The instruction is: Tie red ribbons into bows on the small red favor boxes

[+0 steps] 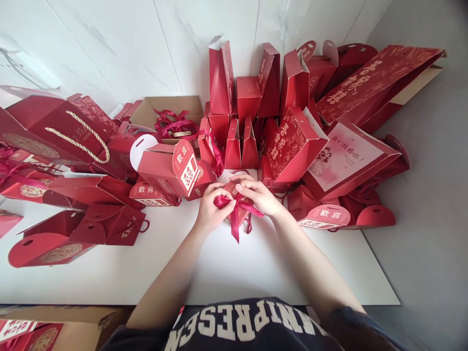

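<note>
Far left: big red bag w/ gold rope handle, lying on its side. Nearer, flat-folded red boxes w/ round flaps, on the white tabletop.

Left of centre, far: open cardboard carton w/ loose dark-red ribbons inside. Just nearer it, a made-up red box w/ a round label flap, tipped over.

Centre: left hand is curled nearly closed, thumb + forefinger pinching a loop of the ribbon. The ribbon is satin-looking, glossy red; one tail hangs toward the near edge. It sits on top of the small red box, which rests on the tabletop between the hands & is mostly hidden by them.

Right hand, touching the left at the knot: fingers bent, closed on the ribbon's right side, fingertips over the box top.

Handling, my read: the ribbon is soft, limp & prob. slippery, so grip it close to the knot, not at the tail ends. The box is thin card, v. light, easy to dent or slide; hold it by edges/corners, no squeezing the faces.

Far centre: upright half-folded red boxes against the wall. Right: pink-faced bag; beyond it, a long red bag lying at a slant.
</note>
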`<state>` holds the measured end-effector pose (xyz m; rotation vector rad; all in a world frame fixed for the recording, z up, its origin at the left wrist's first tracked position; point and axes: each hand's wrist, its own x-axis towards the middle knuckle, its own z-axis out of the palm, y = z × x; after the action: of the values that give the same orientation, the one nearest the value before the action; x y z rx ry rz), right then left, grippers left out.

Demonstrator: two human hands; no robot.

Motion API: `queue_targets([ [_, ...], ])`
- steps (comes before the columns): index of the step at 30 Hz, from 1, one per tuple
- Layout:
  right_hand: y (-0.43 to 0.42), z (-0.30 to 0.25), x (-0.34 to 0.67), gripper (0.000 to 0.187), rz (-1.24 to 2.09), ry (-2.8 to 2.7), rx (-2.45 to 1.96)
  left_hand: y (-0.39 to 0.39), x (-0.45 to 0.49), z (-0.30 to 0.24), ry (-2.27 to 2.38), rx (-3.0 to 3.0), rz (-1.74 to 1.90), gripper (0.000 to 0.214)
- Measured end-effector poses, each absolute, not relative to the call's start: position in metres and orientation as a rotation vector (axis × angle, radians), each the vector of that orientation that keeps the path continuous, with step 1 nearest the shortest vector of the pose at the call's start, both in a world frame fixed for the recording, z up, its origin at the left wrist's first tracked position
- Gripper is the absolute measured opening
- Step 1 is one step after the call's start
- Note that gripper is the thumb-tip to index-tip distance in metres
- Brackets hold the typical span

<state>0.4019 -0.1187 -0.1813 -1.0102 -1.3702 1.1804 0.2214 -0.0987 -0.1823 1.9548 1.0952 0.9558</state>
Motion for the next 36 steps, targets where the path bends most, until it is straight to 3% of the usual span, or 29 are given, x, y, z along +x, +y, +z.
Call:
queue_targets([
  [12,-0.122,-0.183,0.399,0.041,1.275,-1.168,-1.041,-0.097,0.213,-0.182,1.001,1.845,0.91,0.011],
  [19,-0.147,-0.185,0.406,0.039,1.081,-1.156,-1.195,-0.09,0.187,-0.17,0.816,1.609,0.856,0.019],
  [26,-0.178,-0.21,0.401,0.035,1.056,-1.115,-1.3,-0.089,0.171,-0.171,0.795,1.929,0.459,0.089],
  [31,-0.183,-0.215,0.4,0.035,1.114,-1.163,-1.183,-0.086,0.181,-0.186,0.716,1.999,0.461,0.058],
  [36,-0.183,-0.205,0.406,0.04,1.138,-1.187,-1.048,-0.083,0.19,-0.201,0.768,2.017,0.696,0.062],
])
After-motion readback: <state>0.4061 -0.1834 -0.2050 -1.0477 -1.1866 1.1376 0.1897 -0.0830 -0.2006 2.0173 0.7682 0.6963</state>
